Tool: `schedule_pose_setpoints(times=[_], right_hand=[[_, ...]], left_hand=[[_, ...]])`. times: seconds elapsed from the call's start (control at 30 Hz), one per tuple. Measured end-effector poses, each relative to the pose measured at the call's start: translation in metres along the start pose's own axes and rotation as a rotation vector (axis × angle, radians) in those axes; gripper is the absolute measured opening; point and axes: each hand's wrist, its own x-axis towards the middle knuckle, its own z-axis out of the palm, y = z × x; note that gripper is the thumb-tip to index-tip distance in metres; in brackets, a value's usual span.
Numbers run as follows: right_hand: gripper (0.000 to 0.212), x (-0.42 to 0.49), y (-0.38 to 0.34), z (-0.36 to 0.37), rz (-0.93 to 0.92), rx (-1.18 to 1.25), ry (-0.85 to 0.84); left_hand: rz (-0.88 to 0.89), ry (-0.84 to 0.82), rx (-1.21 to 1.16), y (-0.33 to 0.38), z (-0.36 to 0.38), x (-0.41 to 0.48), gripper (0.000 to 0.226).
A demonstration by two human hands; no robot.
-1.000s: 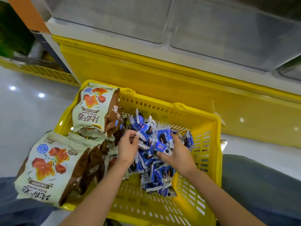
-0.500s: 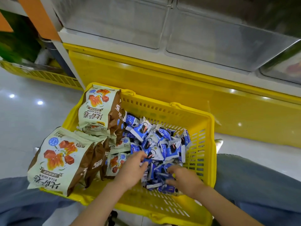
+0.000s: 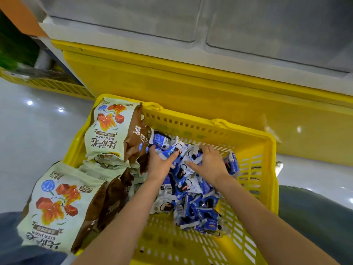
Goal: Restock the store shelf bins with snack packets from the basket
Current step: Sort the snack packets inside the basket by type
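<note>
A yellow plastic basket [image 3: 254, 142] sits on the floor in front of me. A heap of small blue-and-white snack packets [image 3: 193, 199] fills its right half. Large green-and-brown snack bags [image 3: 107, 134] lean along its left side, and one of these bags [image 3: 55, 203] hangs over the near left rim. Both hands are on the far part of the blue heap. My left hand [image 3: 159, 162] curls its fingers round a few blue packets next to the brown bag. My right hand [image 3: 209, 161] lies spread on the packets with its fingers straight.
Behind the basket runs a long yellow shelf base [image 3: 191, 88], with clear grey bins [image 3: 267, 25] above it. Glossy white floor [image 3: 34, 131] lies to the left. My knees in blue jeans [image 3: 317, 217] flank the basket. A second yellow base [image 3: 57, 87] stands far left.
Both hands have moved from the near edge of the blue heap to its far part. The left hand now has packets between its fingers; the right lies flat.
</note>
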Motion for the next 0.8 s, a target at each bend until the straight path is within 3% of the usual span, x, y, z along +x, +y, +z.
schedule_pose_setpoints(times=[0.07, 0.23, 0.37, 0.53, 0.8], right_hand=[[0.086, 0.001, 0.006, 0.004, 0.053, 0.090, -0.049], [0.093, 0.005, 0.011, 0.009, 0.155, 0.386, -0.173], [0.087, 0.007, 0.009, 0.013, 0.170, 0.565, -0.124], [0.073, -0.013, 0.002, 0.017, 0.107, 0.601, -0.098], [0.059, -0.072, 0.010, 0.003, -0.028, 0.524, -0.181]], left_hand=[[0.009, 0.024, -0.002, 0.000, 0.003, 0.008, 0.078], [-0.058, 0.035, 0.043, -0.002, 0.011, 0.026, 0.103], [-0.050, 0.077, 0.034, 0.001, 0.014, 0.029, 0.085], [0.082, 0.021, 0.017, -0.007, 0.002, 0.007, 0.035], [0.307, -0.142, 0.091, -0.023, -0.020, -0.053, 0.027]])
